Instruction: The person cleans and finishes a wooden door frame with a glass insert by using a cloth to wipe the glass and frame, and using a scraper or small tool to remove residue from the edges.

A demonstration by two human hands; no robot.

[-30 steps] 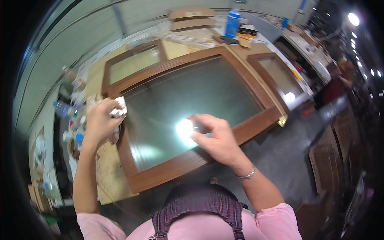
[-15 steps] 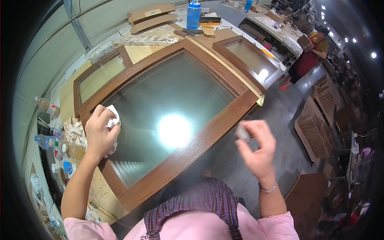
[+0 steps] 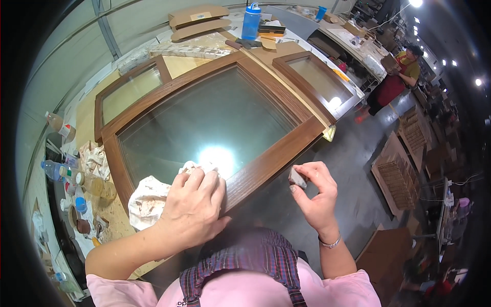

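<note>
**A:** Your left hand (image 3: 193, 204) is pressed flat on the stained white rag (image 3: 148, 200), fingers spread over it rather than curled round it. Half a second ago that hand was up at the left side of the frame with the rag bunched in it. Now it has come down to the near rail of the big glazed wooden door panel (image 3: 204, 120), just beside the bright glare on the glass.

**B:** And my right?

**A:** Your right hand (image 3: 314, 197) is lifted clear of the panel, out over the grey floor (image 3: 358, 148). Its fingertips are closed on a small dark reddish-brown lump (image 3: 297, 178), perhaps a filler or wax piece. I can't tell which. A second ago that hand was down on the glass. It has drawn back since.

**B:** So what does that tell me?

**A:** I'd judge the dabbing is paused and the wiping has taken over at the near edge.

**B:** Anything around me?

**A:** Bottles and small jars (image 3: 71, 176) crowd the bench to your left. A smaller framed panel (image 3: 128, 97) lies behind the big one and another (image 3: 317, 84) to its right. A blue water bottle (image 3: 250, 23) stands at the far end. Another person (image 3: 396, 79) is working well apart, across the aisle.
</note>
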